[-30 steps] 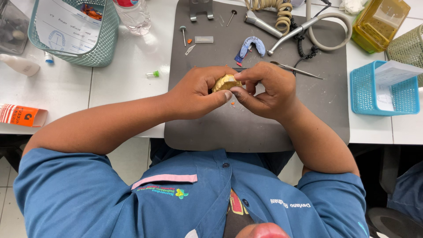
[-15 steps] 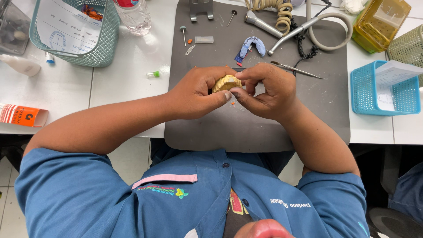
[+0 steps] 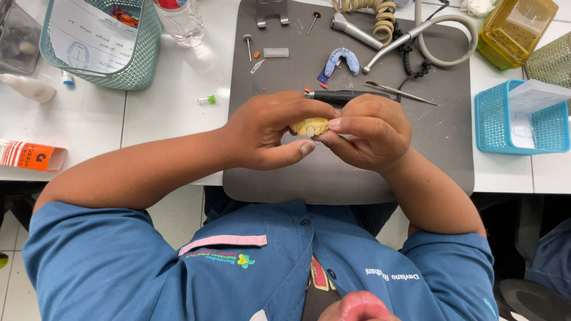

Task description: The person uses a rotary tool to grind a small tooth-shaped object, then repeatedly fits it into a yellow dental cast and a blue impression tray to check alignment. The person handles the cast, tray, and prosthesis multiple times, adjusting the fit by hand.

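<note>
I have both hands together over the near middle of the grey work mat (image 3: 333, 178), which lies on the white desk (image 3: 172, 119). My left hand (image 3: 267, 134) is closed around a small yellowish dental cast (image 3: 309, 126), thumb curled under it and fingers over its far side. My right hand (image 3: 369, 131) pinches the same cast from the right, fingertips pressed against its edge. The cast is off the mat, between the two hands, with pale tooth shapes showing on its near face.

Just beyond my knuckles lies a black handpiece (image 3: 342, 95), and right of it a slim metal instrument (image 3: 398, 92), both untouched. Farther off on the mat are a blue arch-shaped piece (image 3: 340, 59), a small bur (image 3: 247, 44), a coiled cord (image 3: 383, 15) and a grey hose (image 3: 446, 41). Left of the mat stand a teal basket (image 3: 140, 65) with a paper form in it and a clear bottle (image 3: 181, 24); an orange carton (image 3: 30, 156) lies at the near left. To the right are a blue basket (image 3: 493, 128) and a yellow box (image 3: 514, 30).

As I judge it, the cast is in shape and being checked or adjusted by hand; with the tools lying idle, any trimming looks paused, not finished. I cannot tell how much of its surface is worked.
</note>
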